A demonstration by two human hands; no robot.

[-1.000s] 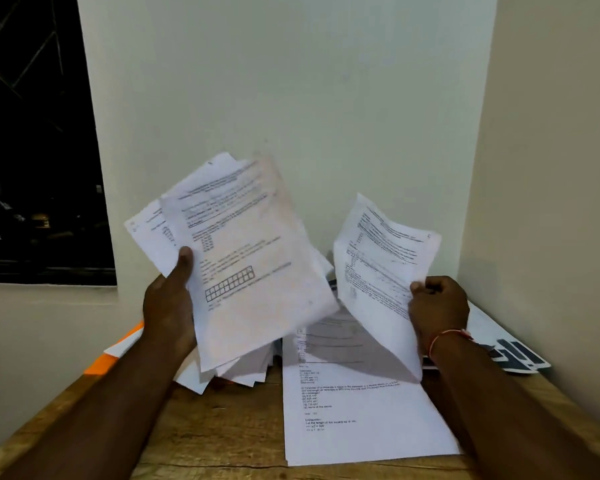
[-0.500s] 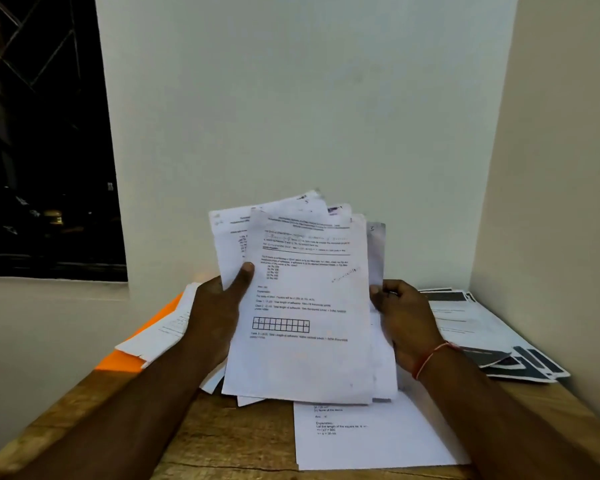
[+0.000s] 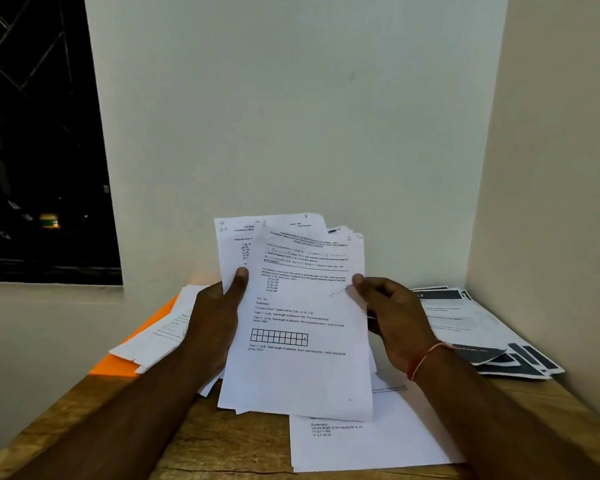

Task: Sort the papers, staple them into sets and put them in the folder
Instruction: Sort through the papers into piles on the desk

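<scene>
Sheets (image 3: 156,337) lie over an orange folder (image 3: 118,365) on the left of the wooden table (image 3: 222,445). Above the table, the left hand (image 3: 219,313) grips the left edge of a sheaf of printed papers (image 3: 302,368), thumb on the front, and the right hand (image 3: 392,317) pinches its right edge. Dark-printed leaflets (image 3: 482,327) sit stacked by the right wall.

The front sheet (image 3: 302,368) reads "Explanation", "Case 1" and "Total length of adhesive", while a handwritten "5" tops the sheet behind (image 3: 238,237).
</scene>
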